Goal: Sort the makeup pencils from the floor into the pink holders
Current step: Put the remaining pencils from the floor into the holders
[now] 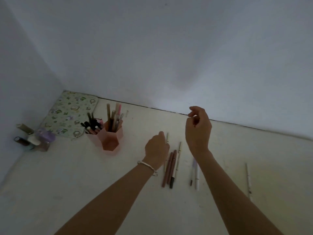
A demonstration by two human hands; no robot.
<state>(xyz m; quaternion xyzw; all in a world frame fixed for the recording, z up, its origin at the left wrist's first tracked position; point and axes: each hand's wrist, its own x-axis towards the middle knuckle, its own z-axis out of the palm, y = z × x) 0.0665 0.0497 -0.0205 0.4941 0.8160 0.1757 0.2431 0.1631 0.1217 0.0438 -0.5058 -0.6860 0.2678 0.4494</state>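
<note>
Left hand curled round a pale pencil, right hand loosely curled, empty; other pencils lie on the floor; risk: the crowded pink holders tip on a careless insert.

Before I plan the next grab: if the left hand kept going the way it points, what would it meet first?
Probably the thin pale pencil lying on the floor just past the left hand; the fingers look nearly on it already, though depth is unclear.
</note>
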